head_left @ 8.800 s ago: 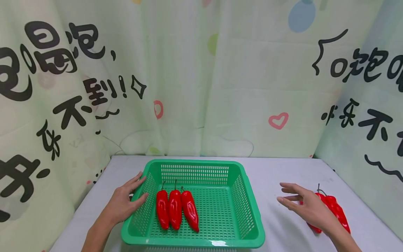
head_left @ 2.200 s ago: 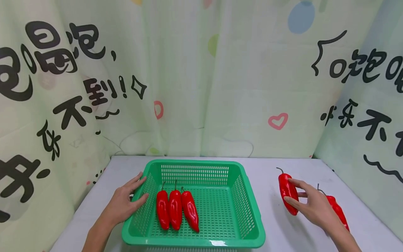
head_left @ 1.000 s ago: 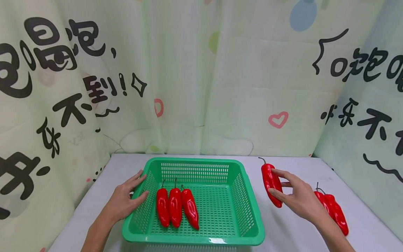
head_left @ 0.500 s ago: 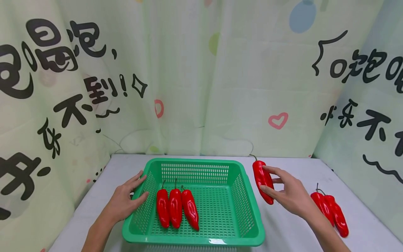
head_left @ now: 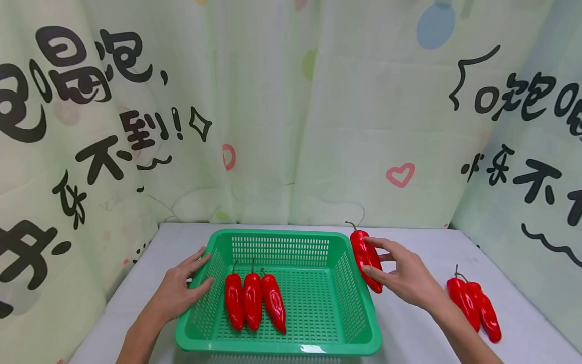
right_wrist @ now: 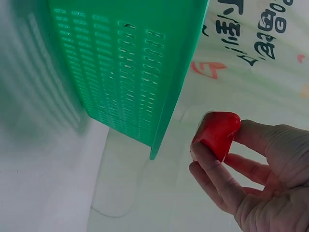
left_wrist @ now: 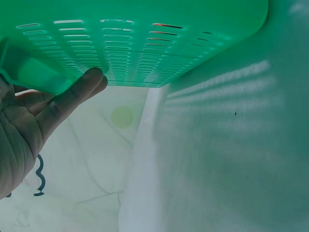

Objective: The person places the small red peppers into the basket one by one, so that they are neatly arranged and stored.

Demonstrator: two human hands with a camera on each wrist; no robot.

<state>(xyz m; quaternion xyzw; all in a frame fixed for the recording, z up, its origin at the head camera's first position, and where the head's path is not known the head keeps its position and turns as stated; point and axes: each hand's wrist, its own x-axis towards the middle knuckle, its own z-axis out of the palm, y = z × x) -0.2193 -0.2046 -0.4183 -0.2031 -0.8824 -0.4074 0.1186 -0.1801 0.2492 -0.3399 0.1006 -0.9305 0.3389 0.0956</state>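
My left hand (head_left: 184, 288) grips the left rim of a green plastic basket (head_left: 277, 349). In the left wrist view, fingers (left_wrist: 72, 99) of that hand lie against the slotted outer wall. Three red chili peppers (head_left: 252, 303) rest side by side in the basket's left half, stems pointing away. My right hand (head_left: 404, 273) pinches another red pepper (head_left: 365, 258) between thumb and fingers, held tilted by the basket's right rim. In the right wrist view, this pepper (right_wrist: 219, 133) shows end-on, apart from the basket wall.
Two more red peppers (head_left: 475, 306) lie together on the white table (head_left: 418, 336) at the right. A pale printed curtain (head_left: 345, 111) with black characters encloses the back and both sides.
My right hand picked up a pepper from the right-hand group and carried it left to the basket's right rim. The left hand, basket and its three peppers stay in place.
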